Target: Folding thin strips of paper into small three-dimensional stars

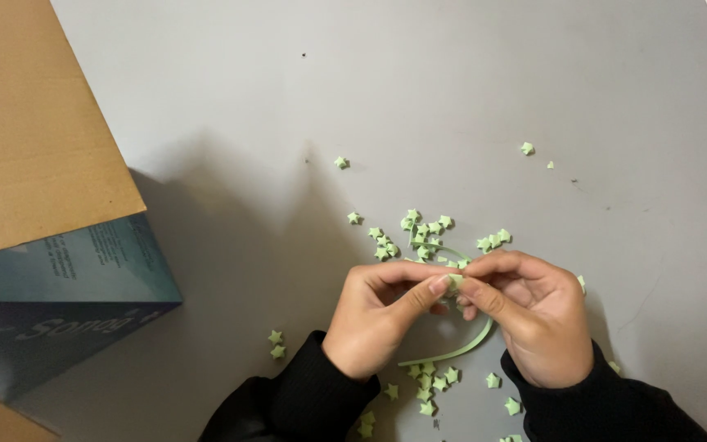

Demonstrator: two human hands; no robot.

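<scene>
Green paper strip [455,351] pinched, apparently, between left hand [378,315] and right hand [529,319].

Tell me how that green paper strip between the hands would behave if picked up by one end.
The paper strip is thin and already curves loosely below the left hand and right hand, so it would probably droop. It looks very light and likely creases easily.

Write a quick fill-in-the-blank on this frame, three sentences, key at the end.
Both hands, left hand and right hand, pinch a pale ____ paper strip between them.
The small folded paper pieces scattered on the grey table are shaped like ____.
The cardboard box lies on the person's ____ side.

Missing words: green; stars; left
</scene>
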